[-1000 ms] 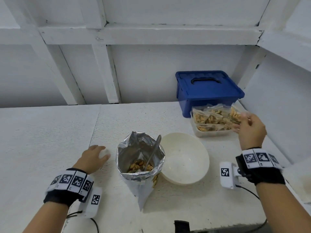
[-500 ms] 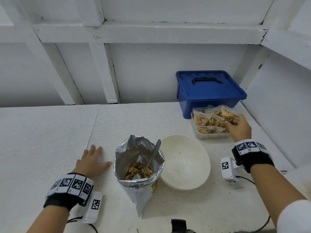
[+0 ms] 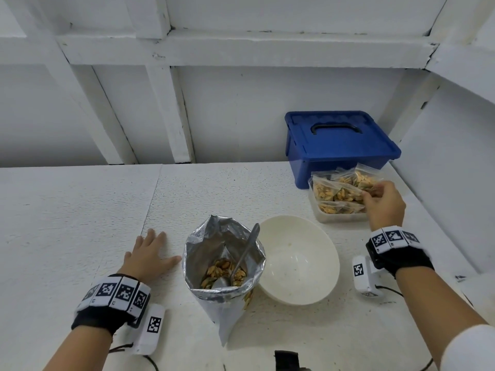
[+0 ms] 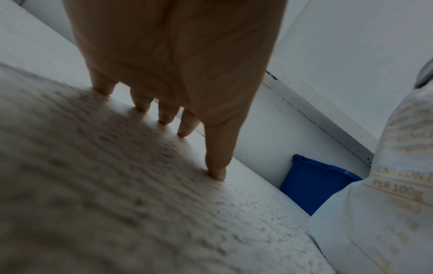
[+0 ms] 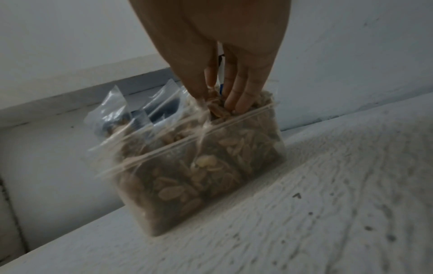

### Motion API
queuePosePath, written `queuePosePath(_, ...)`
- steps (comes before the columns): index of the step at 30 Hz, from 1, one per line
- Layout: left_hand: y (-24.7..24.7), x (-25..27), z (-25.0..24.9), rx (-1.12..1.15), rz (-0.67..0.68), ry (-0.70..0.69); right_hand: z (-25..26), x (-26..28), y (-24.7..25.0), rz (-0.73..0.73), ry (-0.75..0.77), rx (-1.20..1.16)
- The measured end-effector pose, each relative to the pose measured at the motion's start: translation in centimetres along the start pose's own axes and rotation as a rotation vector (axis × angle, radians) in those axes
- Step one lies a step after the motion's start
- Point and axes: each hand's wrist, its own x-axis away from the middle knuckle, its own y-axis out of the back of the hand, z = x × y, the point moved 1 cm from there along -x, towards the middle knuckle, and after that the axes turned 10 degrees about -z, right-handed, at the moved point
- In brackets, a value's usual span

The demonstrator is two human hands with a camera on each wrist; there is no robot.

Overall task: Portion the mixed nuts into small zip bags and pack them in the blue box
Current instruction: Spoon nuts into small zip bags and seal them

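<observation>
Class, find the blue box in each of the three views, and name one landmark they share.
Head: blue box, lid on, far right against the wall.
Left wrist: lower right, past the thumb.
Right wrist: cannot tell; dark shapes behind the zip bags are unclear.
Shared landmark: white tabletop.

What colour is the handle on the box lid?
Black, set in the blue lid of the blue box; the handle shows best in the head view.
</observation>
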Motion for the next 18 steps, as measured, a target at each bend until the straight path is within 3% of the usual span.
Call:
queuePosePath(4, -0.2, -0.2, 0.3, 0.012, -0.016, -0.004, 1.3, 0.9, 1.4, 0.010, 0.093, 0.084)
queuePosePath(7, -0.3, -0.2, 0.1, -0.002, -0.012, -0.002, 3.5, 2.7, 3.3, 0.122, 0.243, 0.063)
queuePosePath(9, -0.3, -0.2, 0.2, -0.002, -0.014, -0.001, 5.1, 4.6, 4.5, 0.255, 0.317, 0.067)
queuePosePath(14, -0.3, -0.3, 0.3, 0.001, -0.021, -0.011, 7.5, 10.0, 4.4, 0.683, 0.335, 0.027)
queuePosePath(18, -0.3, -0.3, 0.4, 0.008, -0.029, -0.019, 7.0, 12.8, 1.9, 1.017, 0.430, 0.370)
